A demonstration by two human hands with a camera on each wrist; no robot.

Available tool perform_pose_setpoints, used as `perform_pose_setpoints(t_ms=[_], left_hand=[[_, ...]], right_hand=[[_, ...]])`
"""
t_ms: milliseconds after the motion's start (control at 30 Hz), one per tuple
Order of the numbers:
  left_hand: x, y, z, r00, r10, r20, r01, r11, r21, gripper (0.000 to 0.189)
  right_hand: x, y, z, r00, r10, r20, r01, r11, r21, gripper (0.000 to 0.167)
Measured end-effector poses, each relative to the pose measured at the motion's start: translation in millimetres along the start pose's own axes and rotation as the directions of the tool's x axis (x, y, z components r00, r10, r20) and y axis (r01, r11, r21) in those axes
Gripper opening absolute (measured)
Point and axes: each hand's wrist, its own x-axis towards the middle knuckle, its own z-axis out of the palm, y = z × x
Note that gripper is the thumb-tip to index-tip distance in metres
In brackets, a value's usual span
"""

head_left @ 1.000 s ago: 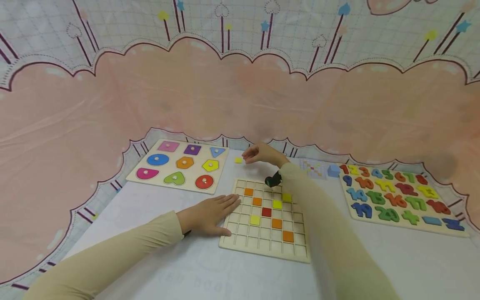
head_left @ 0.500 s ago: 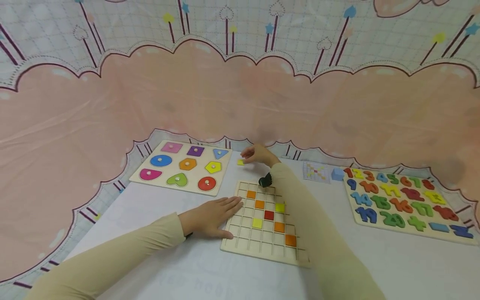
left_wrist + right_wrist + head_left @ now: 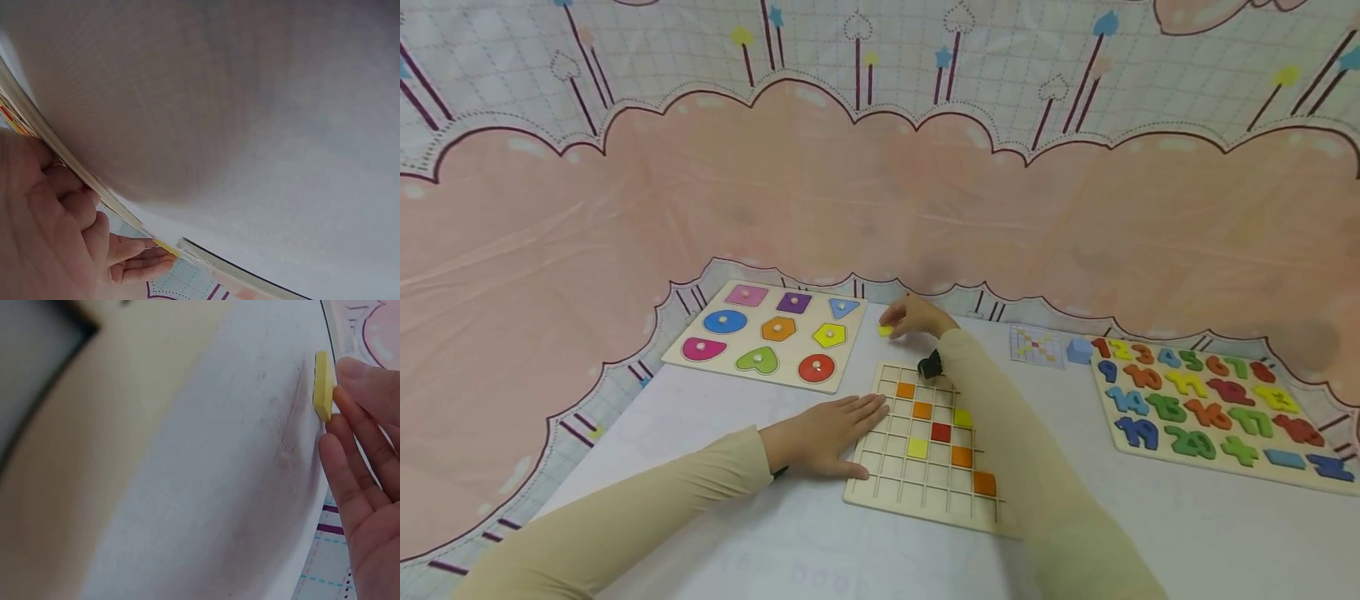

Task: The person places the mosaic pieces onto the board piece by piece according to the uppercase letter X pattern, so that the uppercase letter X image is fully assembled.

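Observation:
My left hand (image 3: 829, 436) lies flat with spread fingers on the left edge of a wooden grid board (image 3: 895, 498). Orange, yellow and red square tiles sit in some of the board's cells, such as a red tile (image 3: 940, 432). Beyond the board, my right hand (image 3: 917, 317) reaches over a small yellow tile (image 3: 886, 331) on the table. In the right wrist view, the thumb and fingertips are right at one face of that yellow tile (image 3: 322, 386), the fingers mostly straight. My right forearm covers the right part of the grid board.
A shape puzzle board (image 3: 752, 377) with knobbed pieces lies at the back left. At the right are a pattern card (image 3: 1036, 345), a blue block (image 3: 1079, 351) and a number puzzle board (image 3: 1150, 454). A patterned cloth (image 3: 820, 192) hangs behind the table.
My right hand has come down onto the yellow tile, and its fingertips now cover part of it. The left hand stays on the board. The view has shifted slightly.

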Motion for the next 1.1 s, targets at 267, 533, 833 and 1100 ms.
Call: perform_pose_setpoints(t_ms=[267, 533, 833, 1100], left_hand=[[-0.4, 0.0, -0.7, 1.0, -0.009, -0.002, 0.009, 1.0, 0.002, 0.091], [0.5, 0.0, 0.1, 1.0, -0.006, -0.006, 0.006, 1.0, 0.019, 0.091], [0.8, 0.2, 1.2, 1.0, -0.009, -0.007, 0.009, 1.0, 0.008, 0.091], [1.5, -0.1, 2.0, 1.0, 0.0, -0.006, 0.0, 1.0, 0.018, 0.092]], right_hand=[[-3.3, 3.5, -1.9, 1.0, -0.023, 0.017, 0.023, 1.0, -0.021, 0.031], [-2.9, 1.1, 2.1, 0.999, 0.023, -0.037, -0.026, 0.997, -0.071, 0.029], [0.4, 0.8, 3.9, 0.999, 0.039, -0.038, -0.042, 0.994, -0.098, 0.026], [-3.8, 2.2, 3.5, 0.999, 0.014, -0.038, -0.018, 0.993, -0.117, 0.023]])
